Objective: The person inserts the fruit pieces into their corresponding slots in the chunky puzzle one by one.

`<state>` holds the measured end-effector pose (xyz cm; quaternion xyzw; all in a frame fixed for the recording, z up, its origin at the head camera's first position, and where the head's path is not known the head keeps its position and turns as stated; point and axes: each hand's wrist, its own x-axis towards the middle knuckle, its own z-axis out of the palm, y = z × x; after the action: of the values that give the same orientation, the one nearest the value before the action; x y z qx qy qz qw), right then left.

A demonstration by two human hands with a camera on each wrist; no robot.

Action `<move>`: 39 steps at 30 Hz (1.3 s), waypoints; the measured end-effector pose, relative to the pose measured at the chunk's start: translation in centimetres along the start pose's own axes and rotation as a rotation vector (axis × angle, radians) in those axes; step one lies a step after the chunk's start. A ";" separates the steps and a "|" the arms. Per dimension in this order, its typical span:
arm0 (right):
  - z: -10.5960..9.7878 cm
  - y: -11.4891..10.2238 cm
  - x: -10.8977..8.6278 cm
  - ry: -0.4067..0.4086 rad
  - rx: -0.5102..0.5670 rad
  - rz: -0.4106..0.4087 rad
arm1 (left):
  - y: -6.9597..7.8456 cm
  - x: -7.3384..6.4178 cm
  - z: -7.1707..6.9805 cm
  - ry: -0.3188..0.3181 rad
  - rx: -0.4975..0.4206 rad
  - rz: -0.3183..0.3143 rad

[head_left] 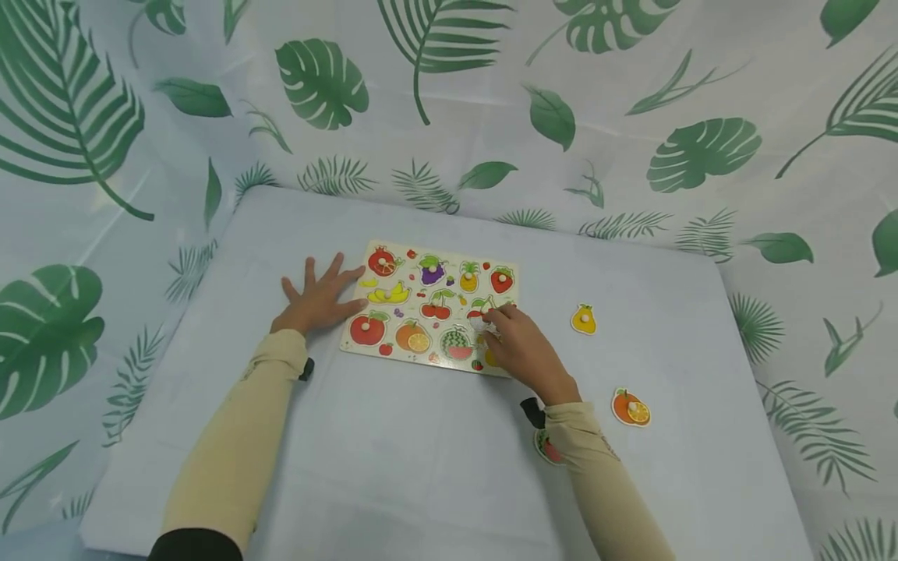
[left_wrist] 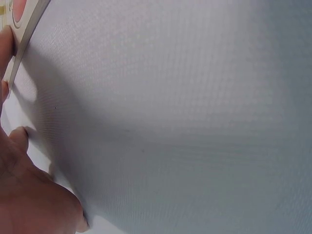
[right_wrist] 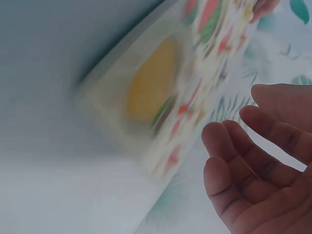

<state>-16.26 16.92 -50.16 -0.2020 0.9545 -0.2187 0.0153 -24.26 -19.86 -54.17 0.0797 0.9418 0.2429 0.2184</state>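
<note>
Spread wide, the left hand (head_left: 321,302) is braced at the near-left of a thin puzzle board (head_left: 348,344), thumb and index finger touching its left edge while the other fingers fan out over the white cloth. Right hand (head_left: 522,351) is above the board's opposite side, its fingers gently bent and its fingertips near the printed cherries; the right wrist view shows space between those fingers and nothing pinched in them. Whether they touch the surface I cannot tell.

Smooth, pale and rectangular, the board lies flat between the two hands, slightly skewed. Its face is glossy, crowded with rounded fruit shapes, among them a knobbed grape piece (head_left: 433,270) and a knobbed strawberry piece (head_left: 501,279). A yellow shape near its corner is blurred in the right wrist view.

To the right of the right hand, a curvy yellow pear piece (head_left: 584,319) and, farther toward the person, a rounded orange piece (head_left: 631,407) lie on the desk (head_left: 421,452). A watermelon piece (head_left: 547,447) is partly hidden under the beige right sleeve (head_left: 603,475). The desk's covering looks matt and finely woven up close; behind it hangs creased, leaf-printed fabric (head_left: 477,148).
</note>
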 end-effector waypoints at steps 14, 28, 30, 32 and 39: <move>-3.6 6.5 -7.4 0.043 -0.081 0.202 | 0.2 -0.1 0.3 0.014 0.011 -0.001; -5.2 10.4 -13.4 0.054 -0.093 0.336 | 0.1 0.1 0.2 0.000 0.022 -0.017; -5.4 10.9 -14.2 0.046 -0.092 0.348 | -0.1 0.3 0.2 0.000 0.021 -0.016; -5.6 11.2 -14.9 0.037 -0.088 0.365 | -0.1 0.4 0.3 -0.001 0.019 -0.019; -6.2 12.2 -17.0 0.000 -0.062 0.396 | -0.1 0.3 0.2 -0.007 0.012 -0.020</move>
<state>-5.99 36.15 -50.74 -0.0106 0.9819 -0.1818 0.0516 -24.41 -19.79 -54.47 0.0723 0.9432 0.2348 0.2238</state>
